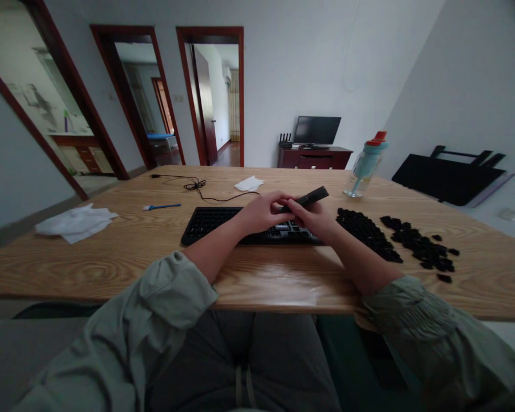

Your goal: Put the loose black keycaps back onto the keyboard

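A black keyboard (214, 224) lies on the wooden table (111, 252) in front of me, its cable running back to the left. Both my hands meet above its right part. My right hand (311, 218) is closed around a long black bar-shaped key (311, 198) that sticks up to the right. My left hand (264, 210) pinches the near end of the same key. To the right of the keyboard lie several loose black keycaps (367, 232) in rows, and a looser heap of keycaps (424, 250) further right.
A blue brush (162, 206) and a crumpled white cloth (75, 222) lie at the left. A white tissue (249, 183) sits behind the keyboard. A teal bottle (364, 165) with a red cap stands at the back right. A folded black table (448, 174) leans against the right wall.
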The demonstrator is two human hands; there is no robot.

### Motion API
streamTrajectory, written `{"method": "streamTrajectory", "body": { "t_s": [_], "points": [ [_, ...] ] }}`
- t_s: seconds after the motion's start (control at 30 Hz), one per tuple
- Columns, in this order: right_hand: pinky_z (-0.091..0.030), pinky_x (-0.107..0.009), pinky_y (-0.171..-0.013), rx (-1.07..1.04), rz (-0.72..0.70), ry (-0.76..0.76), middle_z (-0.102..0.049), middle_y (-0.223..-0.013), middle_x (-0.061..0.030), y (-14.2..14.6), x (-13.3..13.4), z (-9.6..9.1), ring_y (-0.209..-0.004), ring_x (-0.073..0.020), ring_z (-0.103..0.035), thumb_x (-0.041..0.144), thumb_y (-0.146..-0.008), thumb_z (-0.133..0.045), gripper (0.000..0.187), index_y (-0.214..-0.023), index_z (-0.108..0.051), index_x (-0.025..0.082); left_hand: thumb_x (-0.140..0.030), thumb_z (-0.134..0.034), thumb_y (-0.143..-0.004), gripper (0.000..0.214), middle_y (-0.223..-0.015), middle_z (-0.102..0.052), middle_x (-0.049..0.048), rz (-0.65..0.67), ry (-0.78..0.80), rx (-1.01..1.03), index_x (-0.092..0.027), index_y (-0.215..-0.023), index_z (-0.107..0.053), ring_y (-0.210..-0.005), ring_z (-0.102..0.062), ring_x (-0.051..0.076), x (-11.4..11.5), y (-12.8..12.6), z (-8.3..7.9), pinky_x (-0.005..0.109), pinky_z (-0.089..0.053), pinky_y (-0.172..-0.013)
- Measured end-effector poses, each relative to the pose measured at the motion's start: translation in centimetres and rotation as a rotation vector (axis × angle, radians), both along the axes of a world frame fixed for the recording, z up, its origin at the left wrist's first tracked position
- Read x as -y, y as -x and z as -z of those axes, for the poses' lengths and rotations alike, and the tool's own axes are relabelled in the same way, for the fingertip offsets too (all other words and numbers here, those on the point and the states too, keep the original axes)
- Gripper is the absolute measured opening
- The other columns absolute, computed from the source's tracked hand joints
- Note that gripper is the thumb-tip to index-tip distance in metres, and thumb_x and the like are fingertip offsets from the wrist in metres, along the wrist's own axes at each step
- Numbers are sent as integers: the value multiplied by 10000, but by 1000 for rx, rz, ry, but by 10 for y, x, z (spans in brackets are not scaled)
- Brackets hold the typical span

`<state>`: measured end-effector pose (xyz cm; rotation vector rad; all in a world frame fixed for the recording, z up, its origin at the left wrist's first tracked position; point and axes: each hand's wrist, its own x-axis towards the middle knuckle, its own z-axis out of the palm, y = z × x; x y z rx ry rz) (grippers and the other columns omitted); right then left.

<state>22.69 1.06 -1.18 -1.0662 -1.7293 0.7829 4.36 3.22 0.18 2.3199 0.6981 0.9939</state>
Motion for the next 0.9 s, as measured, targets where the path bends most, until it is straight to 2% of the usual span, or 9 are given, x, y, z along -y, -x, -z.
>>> {"method": "streamTrajectory", "body": {
  "t_s": [0.1, 0.27, 0.4, 0.6, 0.77, 0.9],
  "points": [
    [-389, -249, -445, -5, 121, 23, -642, -624, -36, -12, -3, -1, -487, -119, -500, 683, -838, -586, 538, -857, -710, 160, -275, -734, -802, 449, -1084, -719, 90, -41, 16, -21, -159, -1226, -641, -759, -664, 130, -9, 15, 7, 262, -537, -709],
    [-406, -263, -410, 12, 222, 99, -725, -730, -95, -19, -7, 2, -462, -127, -526, 632, -792, -681, 474, -798, -711, 159, -302, -688, -837, 192, -896, -742, 47, -140, -7, -181, -154, -948, -738, -733, -648, 140, -18, 32, 18, 266, -522, -691],
    [-418, -268, -405, 56, 287, 149, -718, -695, -114, -21, -9, 7, -464, -134, -532, 593, -783, -713, 445, -714, -702, 153, -282, -668, -854, 175, -821, -742, 21, -125, -33, -312, -166, -957, -748, -721, -647, 141, -18, 31, 21, 256, -493, -675],
    [-405, -265, -397, 2, 235, 171, -720, -711, -95, -19, -9, 8, -450, -122, -519, 598, -800, -696, 434, -778, -701, 165, -377, -706, -843, 266, -795, -731, 27, -100, -69, -339, -165, -996, -753, -688, -627, 143, -13, 27, 21, 248, -462, -649],
    [-412, -261, -403, -10, 207, 164, -722, -736, -88, -18, -10, 10, -454, -121, -532, 607, -817, -672, 440, -818, -698, 168, -369, -682, -861, 248, -799, -729, 30, -59, -98, -350, -162, -971, -762, -700, -626, 145, -10, 25, 19, 246, -455, -661],
    [-426, -255, -414, 35, 175, 155, -715, -727, -70, -22, -12, 11, -475, -126, -545, 564, -808, -693, 392, -856, -707, 175, -319, -666, -860, 226, -878, -747, 32, -77, -117, -447, -174, -1004, -760, -771, -647, 154, -9, 26, 16, 241, -454, -702]
  ]
}}
